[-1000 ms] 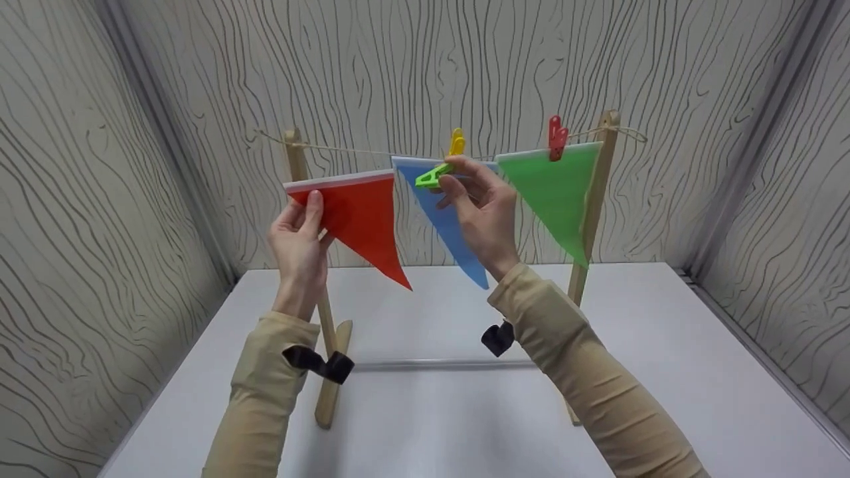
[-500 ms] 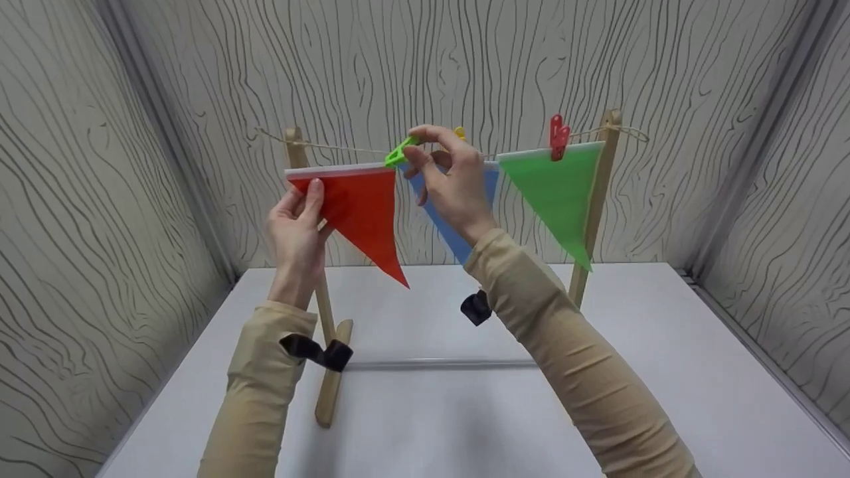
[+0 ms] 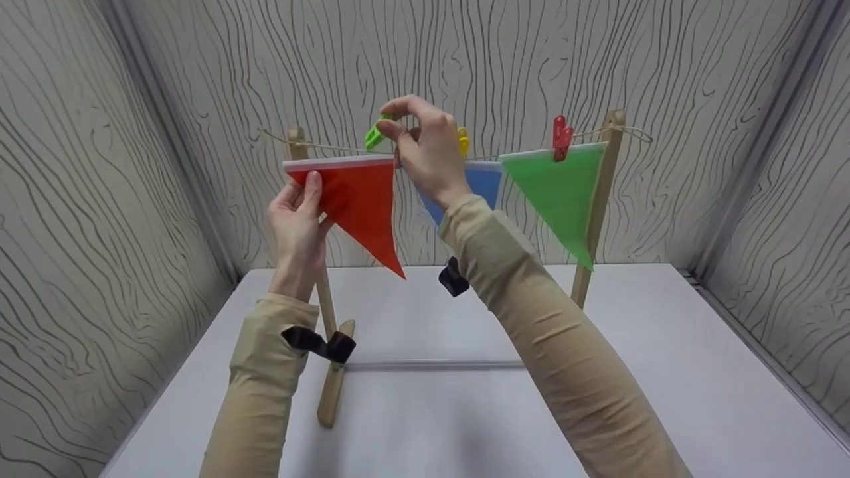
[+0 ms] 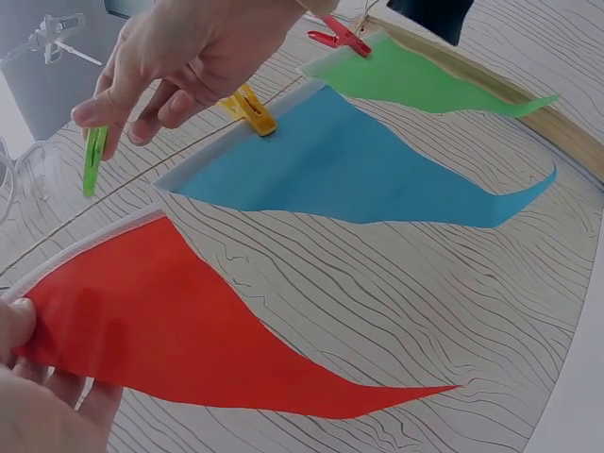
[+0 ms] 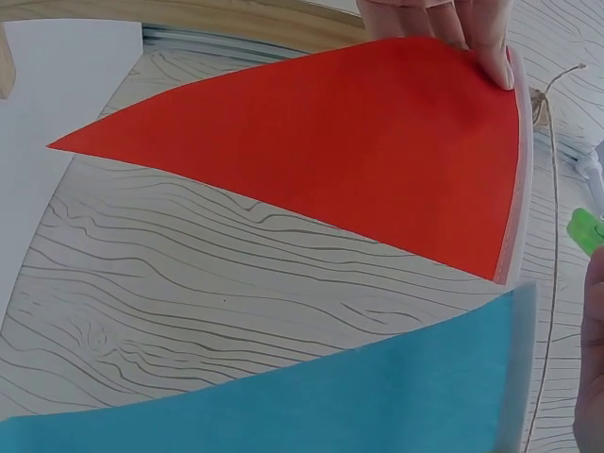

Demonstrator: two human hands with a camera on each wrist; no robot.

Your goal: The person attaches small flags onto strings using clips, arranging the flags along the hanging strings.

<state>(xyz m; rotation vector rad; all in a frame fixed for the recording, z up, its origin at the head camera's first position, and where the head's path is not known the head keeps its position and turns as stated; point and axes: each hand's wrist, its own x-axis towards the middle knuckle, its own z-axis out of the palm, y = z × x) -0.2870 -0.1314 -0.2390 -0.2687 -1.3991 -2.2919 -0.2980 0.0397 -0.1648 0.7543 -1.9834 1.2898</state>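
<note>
My left hand (image 3: pixel 297 212) pinches a red triangular pennant (image 3: pixel 362 199) near the left end of its white top edge, thumb in front and fingers behind. The pennant's top edge is close below the string (image 4: pixel 142 173). Above the string, my right hand (image 3: pixel 428 146) pinches a light green clothespin (image 3: pixel 376 133) between thumb and fingertips, its free end pointing down and left. Right of the red pennant hangs a blue pennant (image 4: pixel 349 170), partly hidden behind my right hand in the head view, with a yellow clothespin (image 4: pixel 250 110) on it. A red clothespin (image 3: pixel 562 138) holds a green pennant (image 3: pixel 558 192).
The string is tied between two wooden posts, the left post (image 3: pixel 325 305) and the right post (image 3: pixel 601 199), standing on a white table (image 3: pixel 425 425). A bar (image 3: pixel 431 364) runs low between them. Wood-grain patterned walls (image 3: pixel 505 60) enclose the back and sides.
My right hand has moved up and left with the light green clothespin, from in front of the blue pennant to above the string. My left hand has raised the red pennant slightly.
</note>
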